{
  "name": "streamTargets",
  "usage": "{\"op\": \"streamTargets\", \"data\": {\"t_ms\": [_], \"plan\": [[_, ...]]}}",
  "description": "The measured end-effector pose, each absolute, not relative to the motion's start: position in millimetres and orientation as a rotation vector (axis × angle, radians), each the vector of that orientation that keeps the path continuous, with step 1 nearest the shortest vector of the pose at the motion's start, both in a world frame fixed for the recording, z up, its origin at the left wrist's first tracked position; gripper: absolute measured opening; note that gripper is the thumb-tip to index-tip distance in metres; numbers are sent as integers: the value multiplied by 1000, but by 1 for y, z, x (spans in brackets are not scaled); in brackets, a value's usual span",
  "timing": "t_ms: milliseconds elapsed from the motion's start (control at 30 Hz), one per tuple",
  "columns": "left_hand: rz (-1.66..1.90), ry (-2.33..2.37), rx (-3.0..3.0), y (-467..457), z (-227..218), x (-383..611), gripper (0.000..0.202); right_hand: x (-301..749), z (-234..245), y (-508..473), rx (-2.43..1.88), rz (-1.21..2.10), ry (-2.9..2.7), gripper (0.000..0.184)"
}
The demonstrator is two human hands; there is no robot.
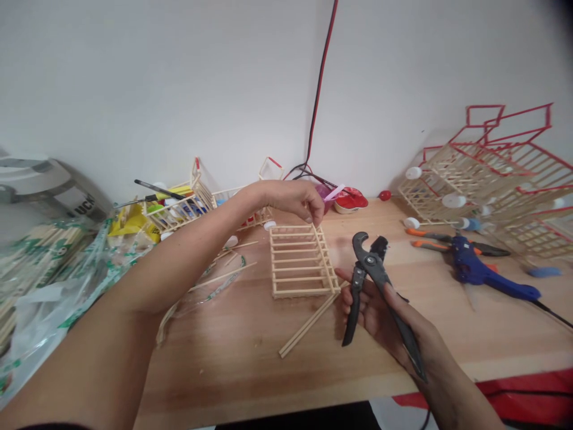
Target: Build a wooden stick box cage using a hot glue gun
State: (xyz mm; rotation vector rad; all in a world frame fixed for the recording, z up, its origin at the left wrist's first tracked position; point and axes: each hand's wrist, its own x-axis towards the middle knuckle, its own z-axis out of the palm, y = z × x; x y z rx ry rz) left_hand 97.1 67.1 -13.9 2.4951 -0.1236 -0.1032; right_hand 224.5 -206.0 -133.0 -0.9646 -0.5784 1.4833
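A small crate-like frame of wooden sticks [274,263] lies on the table in front of me. My left hand [298,200] reaches over its far right corner, thumb and fingers pinched on the end of a wooden stick [323,257] that lies along the frame's right side. In my right hand [389,316] is a black pipe cutter [370,260], its jaws apart and pointing away from me. One right fingertip is close to the stick's near end. Two loose sticks [308,325] rest between the frame and that hand.
Right stand several stick-built carts [474,161] with red handles, near a blue glue gun [474,266] and orange-handled pliers [430,236]. Bagged chopsticks [49,245] lie left. Another small stick cart [179,215] holds odds and ends, and a red-filled cup [351,202] sits by the wall.
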Motion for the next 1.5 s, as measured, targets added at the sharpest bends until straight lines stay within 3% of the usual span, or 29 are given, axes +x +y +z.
{"op": "streamTargets", "data": {"t_ms": [267, 433, 500, 733, 933, 1033, 1200, 1500], "plan": [[-78, -94, 2476, 66, -13, 99, 26, 248, -103, -209, -1203, 1305, -976, 67], [-73, -94, 2481, 64, -14, 99, 28, 258, -58, -181, -1511, 1109, -1433, 41], [-62, -83, 2480, 63, -13, 96, 26, 255, -53, -174, -1556, 1029, -1503, 42], [104, 5, 2536, 53, 4, 70, 23, 267, -84, -190, -1440, 1107, -1204, 75], [603, 328, 2486, 21, 1, 40, 22, 278, -114, -211, -1301, 1408, -1019, 95], [762, 528, 2288, -5, -6, 29, 15, 254, -106, -226, -1330, 1475, -1079, 89], [888, 642, 2096, -50, -6, 21, 19, 207, -70, -240, -1523, 1217, -1190, 68], [1008, 707, 2110, -97, 7, 10, 23, 184, -48, -235, -1610, 1028, -1414, 70]]}}
